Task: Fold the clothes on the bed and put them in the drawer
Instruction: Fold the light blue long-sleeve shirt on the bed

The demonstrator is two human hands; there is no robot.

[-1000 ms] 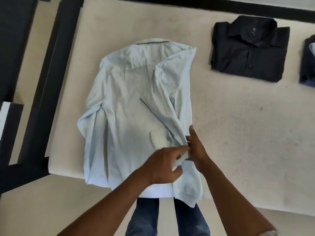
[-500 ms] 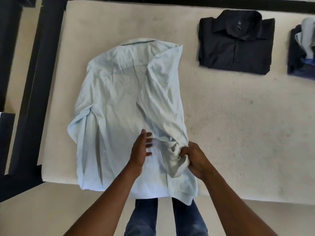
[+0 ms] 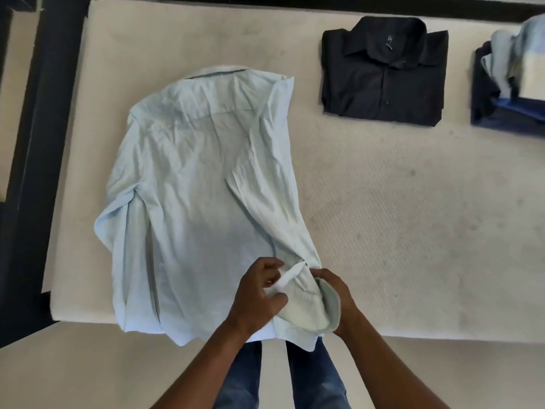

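Note:
A pale blue shirt (image 3: 188, 184) lies face down on the cream mattress (image 3: 398, 231), collar at the far end, hem hanging over the near edge. Its right sleeve is folded across the back and runs down to my hands. My left hand (image 3: 259, 293) pinches the white edge of the sleeve cuff (image 3: 309, 308). My right hand (image 3: 336, 293) grips the cuff's outer rim from the right. A folded black shirt (image 3: 383, 72) lies at the far right.
A pile of dark blue and light clothes (image 3: 510, 81) sits at the right edge of the mattress. A dark bed frame (image 3: 44, 143) runs along the left and far sides. My jeans-clad legs (image 3: 280, 376) stand at the near edge on a beige floor.
My left hand came off the shirt's back and took hold of the cuff beside my right hand. The sleeve was drawn down toward the hem.

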